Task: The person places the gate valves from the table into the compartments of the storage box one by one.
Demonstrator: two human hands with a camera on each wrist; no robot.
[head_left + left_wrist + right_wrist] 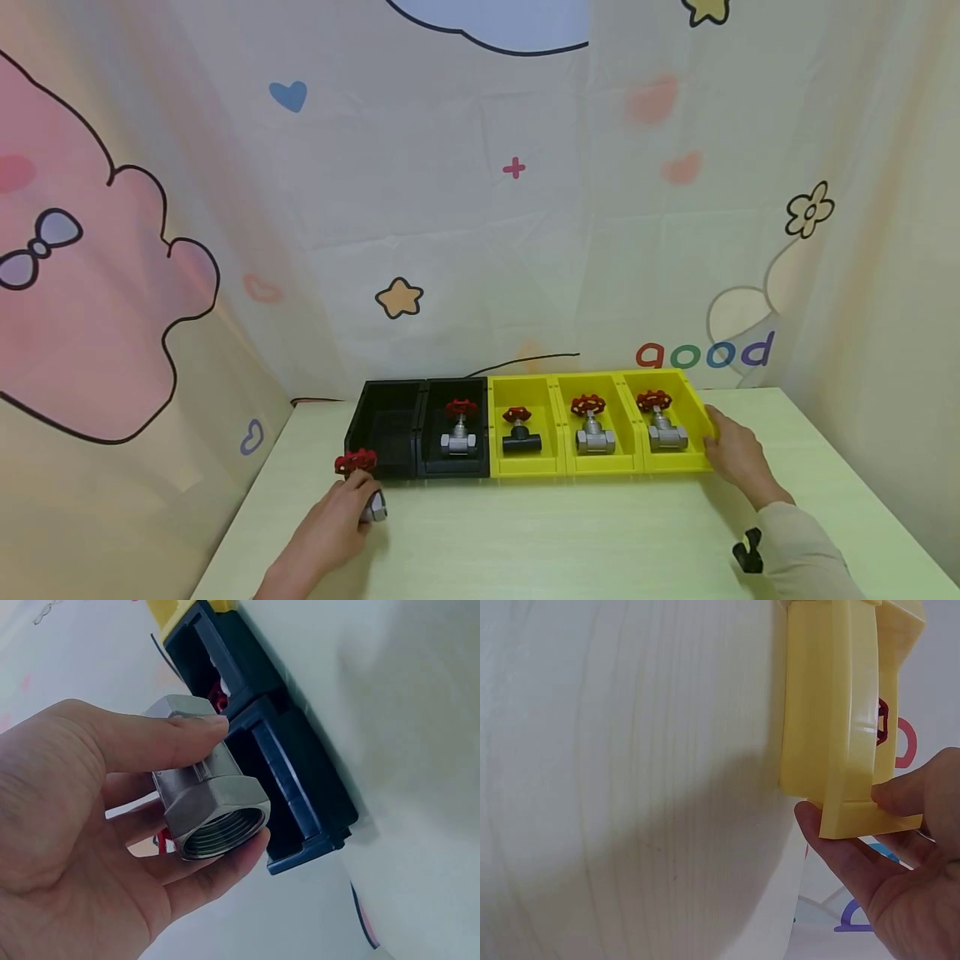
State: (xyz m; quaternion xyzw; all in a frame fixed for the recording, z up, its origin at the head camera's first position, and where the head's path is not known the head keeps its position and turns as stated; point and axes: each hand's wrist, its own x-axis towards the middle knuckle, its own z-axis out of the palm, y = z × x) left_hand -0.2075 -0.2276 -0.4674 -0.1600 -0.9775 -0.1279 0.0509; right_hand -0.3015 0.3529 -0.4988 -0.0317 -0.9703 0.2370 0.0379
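My left hand (333, 523) grips a metal gate valve with a red handwheel (356, 462) in front of the leftmost black bin (381, 469). In the left wrist view, thumb and fingers wrap the valve's silver body (214, 799), and its threaded hex end faces the camera. My right hand (741, 457) holds the outer wall of the rightmost yellow bin (696, 417). In the right wrist view, the thumb lies on the inside of that wall (855, 817) and a finger on the outside. A silver valve (667, 435) with a red wheel lies in this bin.
The bins stand joined in a row at the table's back. A second black bin holds a silver valve (459, 440), the nearest yellow bin a black-bodied valve (521, 440), the middle yellow one another silver valve (595, 438). A printed curtain (465, 225) hangs behind the table (555, 542).
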